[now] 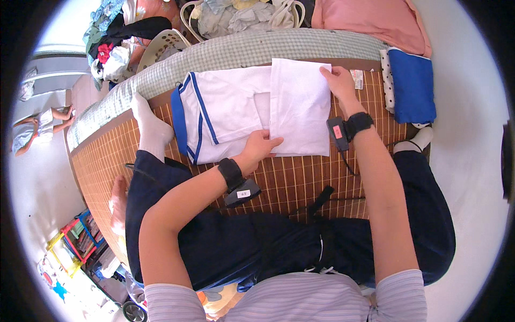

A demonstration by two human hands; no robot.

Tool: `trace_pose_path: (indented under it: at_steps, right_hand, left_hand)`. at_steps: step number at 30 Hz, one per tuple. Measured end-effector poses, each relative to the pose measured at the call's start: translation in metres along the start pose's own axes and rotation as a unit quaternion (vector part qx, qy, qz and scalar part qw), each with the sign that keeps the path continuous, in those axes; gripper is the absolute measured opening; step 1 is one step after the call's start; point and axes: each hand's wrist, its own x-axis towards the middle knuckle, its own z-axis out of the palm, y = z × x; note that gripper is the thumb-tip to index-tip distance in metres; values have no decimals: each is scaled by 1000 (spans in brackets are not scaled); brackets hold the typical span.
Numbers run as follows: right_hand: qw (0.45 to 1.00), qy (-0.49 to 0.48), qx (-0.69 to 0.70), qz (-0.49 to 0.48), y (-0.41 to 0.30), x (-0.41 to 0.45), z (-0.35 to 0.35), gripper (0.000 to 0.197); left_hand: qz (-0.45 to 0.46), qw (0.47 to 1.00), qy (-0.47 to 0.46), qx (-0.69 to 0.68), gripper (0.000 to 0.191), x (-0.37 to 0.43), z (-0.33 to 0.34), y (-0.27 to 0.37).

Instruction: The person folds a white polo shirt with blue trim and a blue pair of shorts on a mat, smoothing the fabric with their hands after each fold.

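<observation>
A white shirt (233, 108) with a blue collar and blue trim lies on the brown bamboo mat, its collar to the left. One sleeve is folded over the body, and the right end is turned back as a wide flap (301, 108). My left hand (259, 149) pinches the lower left edge of this flap, thumb on top and some fingers hidden under the cloth. At the flap's upper right corner, my right hand (338, 82) grips the fabric between thumb and fingers. Both wrists wear black straps with small boxes.
A folded blue cloth (414, 86) lies at the right by the wall, near a pink pillow (370, 24). Baskets of clothes (237, 18) stand beyond the checked bolster (241, 50). My crossed legs border the bamboo mat (281, 185). Another person (36, 129) is at far left.
</observation>
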Motion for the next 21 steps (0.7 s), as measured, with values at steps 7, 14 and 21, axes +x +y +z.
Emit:
trace_pose_path:
  at_steps: [7,14,21]
  right_hand:
    - [989,-96,81,-75,9,5,7,32]
    - [983,-38,-29,-177,-9,-8,-1,29]
    - [916,-278,-75,-280,-47,33,-31,22]
  left_hand:
    - [-36,995,-81,55,20,-2,-7,-22]
    - [24,1000,-5,-9,27,2,-7,-9]
    - [75,995,57,27,43,5,-7,15]
